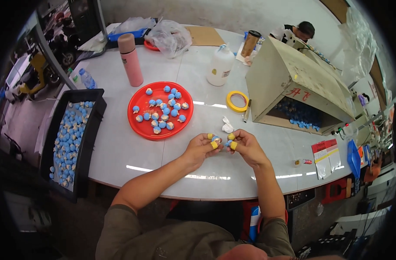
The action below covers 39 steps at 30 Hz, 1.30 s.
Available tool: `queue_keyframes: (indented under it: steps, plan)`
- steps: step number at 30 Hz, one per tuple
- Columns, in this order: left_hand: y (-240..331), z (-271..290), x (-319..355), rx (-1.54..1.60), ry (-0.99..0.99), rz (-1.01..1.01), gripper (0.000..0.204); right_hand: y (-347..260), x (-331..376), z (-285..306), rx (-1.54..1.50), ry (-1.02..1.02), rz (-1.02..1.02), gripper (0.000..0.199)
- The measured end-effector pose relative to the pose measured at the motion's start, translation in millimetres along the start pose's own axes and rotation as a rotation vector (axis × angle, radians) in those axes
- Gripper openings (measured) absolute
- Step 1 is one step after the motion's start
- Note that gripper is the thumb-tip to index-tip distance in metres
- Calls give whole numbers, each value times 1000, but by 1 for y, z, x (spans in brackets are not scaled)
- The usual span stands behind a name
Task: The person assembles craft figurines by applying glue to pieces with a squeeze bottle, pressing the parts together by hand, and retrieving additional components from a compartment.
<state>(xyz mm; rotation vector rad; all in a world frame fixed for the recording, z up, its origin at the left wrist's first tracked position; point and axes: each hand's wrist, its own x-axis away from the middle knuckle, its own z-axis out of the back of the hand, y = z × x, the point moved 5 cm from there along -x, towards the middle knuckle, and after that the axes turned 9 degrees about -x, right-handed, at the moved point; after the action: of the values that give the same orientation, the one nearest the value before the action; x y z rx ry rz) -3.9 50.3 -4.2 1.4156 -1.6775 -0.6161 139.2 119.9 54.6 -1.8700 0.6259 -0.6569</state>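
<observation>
My left hand (198, 149) and my right hand (248, 149) face each other just above the table's front part, with yellow wraps on thumbs and forefingers. Pinched in the left fingertips is a small blue-and-cream piece (215, 139). The right fingertips close on a small blue piece (228, 143); its shape is mostly hidden. A slight gap shows between the two pieces. To the left of my hands, a round red tray (141, 128) bears several small blue balls with cream parts. Just beyond my hands lies a crumpled white tissue (227, 125).
A black bin (83, 160) full of similar balls stands at the left edge. Beyond the red tray rises a pink flask (130, 63). A white bottle (220, 65), yellow tape roll (237, 101) and large beige box (289, 69) holding blue pieces occupy the far side. Another person (304, 31) sits behind it.
</observation>
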Motion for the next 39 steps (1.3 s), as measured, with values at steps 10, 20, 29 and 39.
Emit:
queue_keyframes:
  steps: [10,20,29,39]
  plan:
    - [-6,7,1,82,21,-9,30,31,-13,-8,318,199,198,19]
    - [-4,9,-2,240,5,77,18,30,-15,0,281,206,285,24]
    - [-5,7,0,134,-40,80,28,27,-12,3,235,95,270,25]
    - [-11,4,0,62,-60,48,27,11,-5,-11,478,65,446,23]
